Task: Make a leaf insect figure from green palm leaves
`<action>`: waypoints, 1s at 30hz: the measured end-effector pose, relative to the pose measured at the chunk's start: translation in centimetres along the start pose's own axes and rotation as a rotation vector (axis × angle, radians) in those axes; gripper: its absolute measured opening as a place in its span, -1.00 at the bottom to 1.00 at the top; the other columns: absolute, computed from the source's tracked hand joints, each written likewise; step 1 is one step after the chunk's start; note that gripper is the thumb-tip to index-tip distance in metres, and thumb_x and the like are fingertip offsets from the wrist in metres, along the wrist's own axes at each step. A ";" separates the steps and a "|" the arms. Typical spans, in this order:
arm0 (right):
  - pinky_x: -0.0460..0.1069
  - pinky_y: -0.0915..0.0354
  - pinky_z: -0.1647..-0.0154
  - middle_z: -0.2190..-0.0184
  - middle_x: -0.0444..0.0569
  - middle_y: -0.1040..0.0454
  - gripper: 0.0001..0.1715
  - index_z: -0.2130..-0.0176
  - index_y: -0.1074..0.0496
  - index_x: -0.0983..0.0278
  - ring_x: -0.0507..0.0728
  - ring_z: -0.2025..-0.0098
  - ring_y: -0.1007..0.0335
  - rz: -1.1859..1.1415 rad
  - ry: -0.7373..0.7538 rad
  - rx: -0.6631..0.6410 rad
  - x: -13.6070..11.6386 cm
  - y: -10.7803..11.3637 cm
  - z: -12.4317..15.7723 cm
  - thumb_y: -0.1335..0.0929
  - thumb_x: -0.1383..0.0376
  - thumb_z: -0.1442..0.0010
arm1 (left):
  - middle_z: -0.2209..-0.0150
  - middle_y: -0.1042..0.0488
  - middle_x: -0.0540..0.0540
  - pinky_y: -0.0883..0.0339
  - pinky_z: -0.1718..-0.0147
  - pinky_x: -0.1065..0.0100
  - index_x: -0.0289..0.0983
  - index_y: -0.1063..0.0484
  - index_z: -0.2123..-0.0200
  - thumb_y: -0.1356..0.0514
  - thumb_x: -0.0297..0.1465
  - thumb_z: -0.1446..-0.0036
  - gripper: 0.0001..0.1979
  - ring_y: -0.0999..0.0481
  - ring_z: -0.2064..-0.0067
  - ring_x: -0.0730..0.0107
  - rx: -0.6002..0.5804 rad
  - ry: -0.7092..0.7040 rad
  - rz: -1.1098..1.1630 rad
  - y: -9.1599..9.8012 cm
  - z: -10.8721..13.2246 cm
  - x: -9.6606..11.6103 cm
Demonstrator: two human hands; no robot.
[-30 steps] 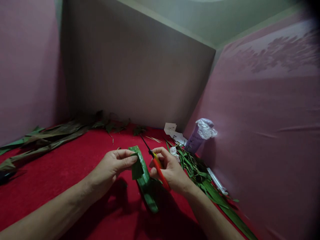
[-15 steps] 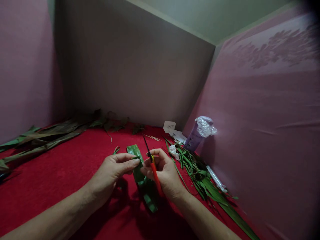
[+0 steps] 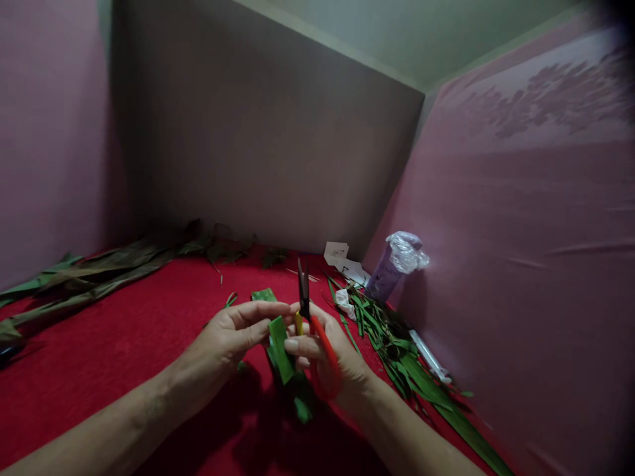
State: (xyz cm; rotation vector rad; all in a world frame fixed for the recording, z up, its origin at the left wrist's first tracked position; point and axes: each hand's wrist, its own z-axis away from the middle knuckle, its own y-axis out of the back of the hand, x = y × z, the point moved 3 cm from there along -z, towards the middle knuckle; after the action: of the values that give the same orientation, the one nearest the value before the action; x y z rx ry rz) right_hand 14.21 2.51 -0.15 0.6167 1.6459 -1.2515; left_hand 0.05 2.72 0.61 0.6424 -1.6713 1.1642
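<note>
Leaf strip (image 3: 281, 350), held between the two hands.
The left hand (image 3: 237, 336) pinches its upper left edge; the right hand (image 3: 344, 357) grips red-handled scissors (image 3: 304, 308), its thumb touching the strip. Loose green leaves (image 3: 419, 375) lie right of that hand.

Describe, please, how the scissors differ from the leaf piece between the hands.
The scissors are red, yellow and dark, while the leaf piece is bright green. The scissors look longer than the leaf piece. The scissors stand slightly open, whereas the leaf piece is a flat strip. Both are held in hand.
</note>
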 end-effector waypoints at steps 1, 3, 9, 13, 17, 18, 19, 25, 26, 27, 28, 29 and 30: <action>-0.21 -0.03 0.63 0.47 -0.21 -0.33 -0.49 0.24 -0.31 0.25 -0.10 0.58 -0.19 -0.018 -0.017 -0.036 0.0 -0.1 0.1 -0.49 0.41 0.24 | 0.26 -0.59 -0.13 -0.30 0.15 0.30 -0.23 -0.54 0.24 -0.29 -0.40 0.05 -0.78 -0.50 0.17 0.22 -0.020 0.002 0.008 -0.1 0.0 0.1; -0.20 -0.05 0.62 0.45 -0.20 -0.33 -0.53 0.23 -0.32 0.25 -0.10 0.56 -0.19 -0.041 -0.054 -0.074 0.2 -0.1 0.2 -0.47 0.41 0.19 | 0.29 -0.60 -0.13 -0.30 0.14 0.30 -0.23 -0.55 0.26 -0.31 -0.42 0.08 -0.77 -0.51 0.20 0.25 -0.046 0.006 0.012 -0.3 0.1 0.3; -0.13 -0.18 0.55 0.56 -0.21 -0.29 -0.68 0.29 -0.37 0.29 -0.06 0.60 -0.19 -0.021 -0.137 -0.197 0.9 -0.1 0.2 -0.43 0.35 0.12 | 0.37 -0.58 -0.09 -0.20 0.03 0.27 -0.23 -0.54 0.45 -0.34 -0.40 0.13 -0.91 -0.47 0.12 0.22 -0.078 -0.056 -0.051 -0.2 0.0 0.2; -0.13 -0.14 0.59 0.59 -0.23 -0.27 -0.64 0.27 -0.33 0.26 -0.05 0.62 -0.16 -0.014 -0.126 -0.220 0.9 -0.5 0.1 -0.44 0.35 0.13 | 0.43 -0.56 -0.10 -0.30 0.24 0.27 -0.25 -0.50 0.52 -0.35 -0.34 0.17 -0.87 -0.50 0.31 0.25 -0.055 -0.033 -0.063 0.0 -0.1 -0.1; -0.17 -0.03 0.64 0.54 -0.23 -0.31 -0.52 0.24 -0.31 0.24 -0.08 0.63 -0.13 0.040 -0.031 -0.005 0.4 -0.1 -0.1 -0.49 0.32 0.20 | 0.58 -0.45 0.03 -0.14 0.60 0.50 -0.27 -0.44 0.55 -0.35 -0.39 0.16 -0.86 -0.31 0.58 0.55 0.085 0.005 -0.071 0.6 -0.3 0.1; -0.17 -0.02 0.65 0.54 -0.23 -0.32 -0.50 0.24 -0.31 0.23 -0.09 0.64 -0.11 0.060 0.004 0.050 0.3 0.2 -0.2 -0.50 0.32 0.21 | 0.60 -0.41 0.05 -0.09 0.63 0.52 -0.28 -0.43 0.56 -0.35 -0.41 0.16 -0.86 -0.27 0.60 0.59 0.116 0.015 -0.076 0.8 -0.3 0.2; -0.18 -0.01 0.65 0.54 -0.23 -0.33 -0.50 0.23 -0.30 0.23 -0.10 0.65 -0.11 0.075 0.035 0.089 0.1 0.4 -0.2 -0.49 0.32 0.20 | 0.61 -0.38 0.07 -0.06 0.64 0.53 -0.28 -0.41 0.57 -0.35 -0.42 0.16 -0.85 -0.24 0.61 0.60 0.138 0.026 -0.083 1.0 -0.3 0.2; -0.14 -0.18 0.51 0.52 -0.20 -0.40 -0.50 0.24 -0.29 0.23 -0.05 0.54 -0.26 0.171 0.149 0.147 -0.2 0.5 -0.3 -0.50 0.33 0.20 | 0.62 -0.35 0.07 -0.03 0.65 0.53 -0.29 -0.39 0.56 -0.33 -0.39 0.13 -0.83 -0.21 0.63 0.61 0.157 0.069 -0.168 1.6 -0.4 -0.1; -0.13 -0.20 0.49 0.53 -0.22 -0.40 -0.48 0.25 -0.29 0.23 -0.04 0.53 -0.27 0.192 0.164 0.156 -0.2 0.4 -0.3 -0.51 0.34 0.24 | 0.63 -0.35 0.07 -0.03 0.64 0.52 -0.29 -0.39 0.56 -0.33 -0.38 0.14 -0.83 -0.21 0.63 0.61 0.166 0.069 -0.177 1.6 -0.4 -0.2; -0.12 -0.21 0.47 0.53 -0.22 -0.39 -0.46 0.27 -0.29 0.23 -0.03 0.52 -0.27 0.206 0.175 0.163 -0.1 0.2 -0.3 -0.52 0.35 0.27 | 0.63 -0.35 0.07 -0.04 0.64 0.51 -0.29 -0.40 0.57 -0.34 -0.38 0.14 -0.84 -0.21 0.63 0.60 0.176 0.067 -0.183 1.5 -0.4 -0.2; -0.12 -0.22 0.46 0.53 -0.23 -0.39 -0.46 0.29 -0.28 0.22 -0.03 0.51 -0.27 0.215 0.182 0.164 0.0 0.1 -0.2 -0.52 0.36 0.29 | 0.63 -0.35 0.07 -0.04 0.64 0.50 -0.29 -0.41 0.57 -0.34 -0.38 0.15 -0.84 -0.22 0.63 0.59 0.187 0.065 -0.188 1.5 -0.3 -0.2; -0.12 -0.22 0.47 0.53 -0.24 -0.38 -0.46 0.30 -0.28 0.22 -0.02 0.51 -0.27 0.223 0.184 0.157 0.1 0.0 -0.2 -0.52 0.37 0.30 | 0.63 -0.36 0.07 -0.05 0.64 0.50 -0.29 -0.41 0.57 -0.34 -0.38 0.16 -0.84 -0.23 0.63 0.58 0.194 0.064 -0.191 1.4 -0.3 -0.2; -0.12 -0.22 0.47 0.52 -0.25 -0.37 -0.46 0.30 -0.28 0.22 -0.03 0.50 -0.27 0.228 0.185 0.144 0.2 -0.2 -0.2 -0.52 0.38 0.30 | 0.62 -0.37 0.06 -0.05 0.63 0.49 -0.29 -0.42 0.57 -0.34 -0.38 0.16 -0.84 -0.24 0.63 0.57 0.197 0.066 -0.192 1.3 -0.3 -0.2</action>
State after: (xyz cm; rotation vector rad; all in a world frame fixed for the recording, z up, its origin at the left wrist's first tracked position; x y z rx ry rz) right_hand 13.89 2.57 -0.27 1.0064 1.5899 -1.1797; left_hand -0.86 3.48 -0.06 0.8590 -1.4172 1.2057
